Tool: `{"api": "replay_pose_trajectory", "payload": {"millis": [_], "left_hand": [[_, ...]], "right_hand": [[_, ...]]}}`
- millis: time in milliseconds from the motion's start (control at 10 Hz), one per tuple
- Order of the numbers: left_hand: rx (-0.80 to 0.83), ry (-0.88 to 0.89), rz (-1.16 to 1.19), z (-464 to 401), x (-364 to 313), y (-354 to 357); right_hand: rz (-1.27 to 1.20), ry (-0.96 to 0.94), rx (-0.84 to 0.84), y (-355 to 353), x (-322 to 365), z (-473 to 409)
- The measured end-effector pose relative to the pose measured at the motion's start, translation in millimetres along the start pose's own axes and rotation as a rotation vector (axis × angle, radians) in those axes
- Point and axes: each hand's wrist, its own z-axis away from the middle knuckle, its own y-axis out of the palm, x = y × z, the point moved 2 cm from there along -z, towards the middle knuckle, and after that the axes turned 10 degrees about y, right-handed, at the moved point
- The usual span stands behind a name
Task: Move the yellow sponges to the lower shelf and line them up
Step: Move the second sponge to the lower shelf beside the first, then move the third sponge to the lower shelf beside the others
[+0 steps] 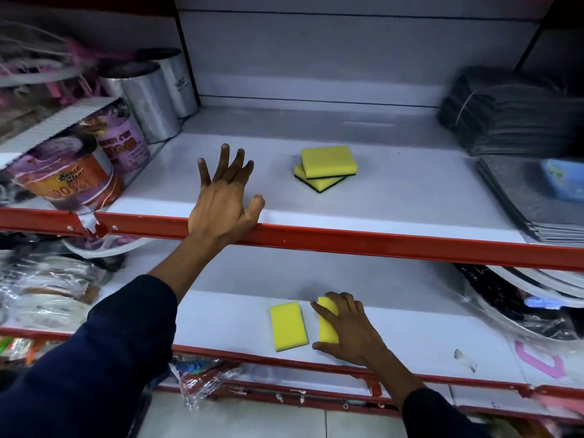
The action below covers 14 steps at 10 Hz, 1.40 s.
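Two yellow sponges with dark green undersides lie stacked and skewed on the upper shelf [395, 197]; the top sponge [328, 161] covers most of the lower sponge [320, 184]. My left hand [226, 197] hovers over that shelf's front edge, left of the stack, fingers spread and holding nothing. On the lower shelf [426, 336] one yellow sponge [288, 325] lies flat by itself. Just to its right a second yellow sponge [327, 327] lies parallel, with my right hand [346, 330] laid over it, thumb at its near end and fingers at its far end.
Silver rolls [151, 93] and labelled tubs [76, 181] crowd the upper shelf's left side. Dark folded stacks [512, 118] and grey sheets [534, 203] fill its right. Plastic-wrapped goods [47, 289] sit left of the lower shelf, wrapped plates [521, 305] on the right. Red rails [379, 241] edge the shelves.
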Motion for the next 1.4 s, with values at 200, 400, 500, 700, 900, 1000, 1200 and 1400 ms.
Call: {"api": "replay_pose_trajectory", "payload": {"millis": [200,400,500,700,900,1000,1200,1400], "left_hand": [[0.002,-0.009,0.005,-1,1,1],[-0.001,-0.013,0.004,-1,0,1],[-0.003,-0.013,0.008,-1,0,0],[0.007,-0.005,0.006,-1,-1,-1],[0.016,0.009,0.001,1,0,0],[0.015,0.017,-0.002,0,0,1],[0.009,0.008,0.022,2,-1,1],[0.0,-0.01,0.036,2,0,1]], "right_hand": [[-0.021,0.068,0.101,32,11,-15],[-0.019,0.085,0.118,44,35,-17],[-0.059,0.091,0.124,46,42,-17],[-0.129,-0.011,-0.074,21,42,-8],[-0.241,-0.269,-0.601,-65,51,7],[-0.175,-0.347,-0.973,-118,54,12],[-0.145,-0.027,-1.067,-215,58,-9],[-0.183,0.336,-0.741,-265,56,-67]]}}
